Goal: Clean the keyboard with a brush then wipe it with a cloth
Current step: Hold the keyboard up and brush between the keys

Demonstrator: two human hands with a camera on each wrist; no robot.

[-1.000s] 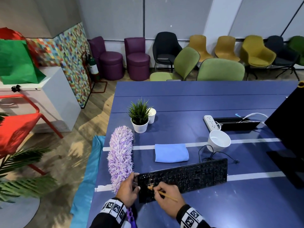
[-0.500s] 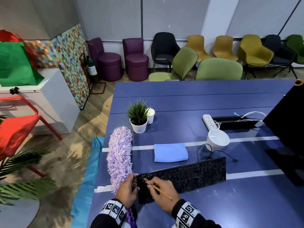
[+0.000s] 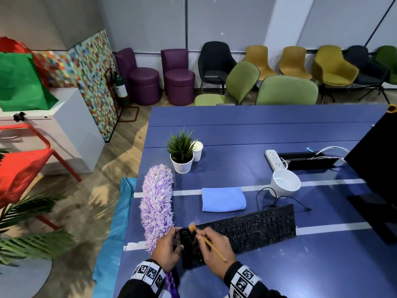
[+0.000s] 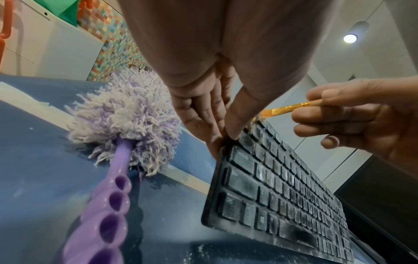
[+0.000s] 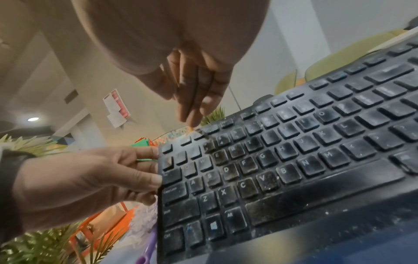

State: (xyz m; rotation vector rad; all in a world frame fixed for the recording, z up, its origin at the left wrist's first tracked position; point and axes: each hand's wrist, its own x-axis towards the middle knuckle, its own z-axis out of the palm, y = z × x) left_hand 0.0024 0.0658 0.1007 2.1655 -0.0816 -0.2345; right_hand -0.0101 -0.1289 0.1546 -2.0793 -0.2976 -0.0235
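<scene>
A dusty black keyboard [image 3: 247, 230] [image 4: 282, 187] [image 5: 294, 151] lies slanted on the blue table [image 3: 257, 134]. My left hand [image 3: 168, 247] [image 4: 217, 125] [image 5: 95, 178] grips its left end, thumb on top and fingers down the side. My right hand [image 3: 214, 246] [image 4: 353, 121] [image 5: 194, 100] pinches a thin yellow-handled brush [image 3: 211, 244] [image 4: 291, 107]. Its orange bristles [image 3: 191, 226] touch the keyboard's far left corner. A folded blue cloth [image 3: 223, 199] lies behind the keyboard.
A fluffy purple duster [image 3: 158, 206] [image 4: 126, 117] lies left of the keyboard, its handle [image 4: 108, 205] toward me. Behind stand a potted plant [image 3: 181, 152], a paper cup [image 3: 197, 150], a white cup [image 3: 284, 182], a power strip [image 3: 272, 159] and a dark monitor [image 3: 378, 158] at right.
The brush tip has swept from the keys near my left hand up to the keyboard's far left corner. My left hand keeps its hold on the keyboard's end.
</scene>
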